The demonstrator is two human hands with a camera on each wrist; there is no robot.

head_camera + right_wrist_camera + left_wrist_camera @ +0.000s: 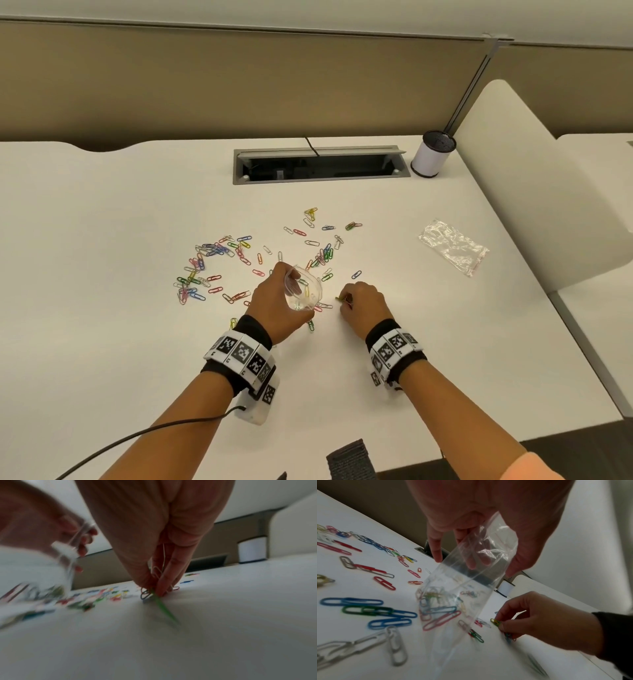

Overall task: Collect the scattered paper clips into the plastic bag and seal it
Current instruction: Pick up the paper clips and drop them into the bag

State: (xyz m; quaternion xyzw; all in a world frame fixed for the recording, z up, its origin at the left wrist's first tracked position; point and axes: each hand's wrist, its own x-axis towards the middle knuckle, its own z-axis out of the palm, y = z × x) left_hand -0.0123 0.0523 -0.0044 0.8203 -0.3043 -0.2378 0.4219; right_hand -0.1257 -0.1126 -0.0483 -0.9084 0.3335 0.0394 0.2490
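Head view: no readable writing; wrist bands carry b/w square codes only. White surface [102,240], tan partition behind. L hand [279,301] grips clear plastic bag [303,289], mouth open. R hand [364,305] pinches paper clips [219,260] at the surface; many lie scattered. Second bag [454,246], white cup [433,154], cable hatch [320,166] beyond.

L wrist: bag [453,595] hangs from the fingers, some clips inside.

R wrist: blurred; fingertips [161,588] pinch clips.
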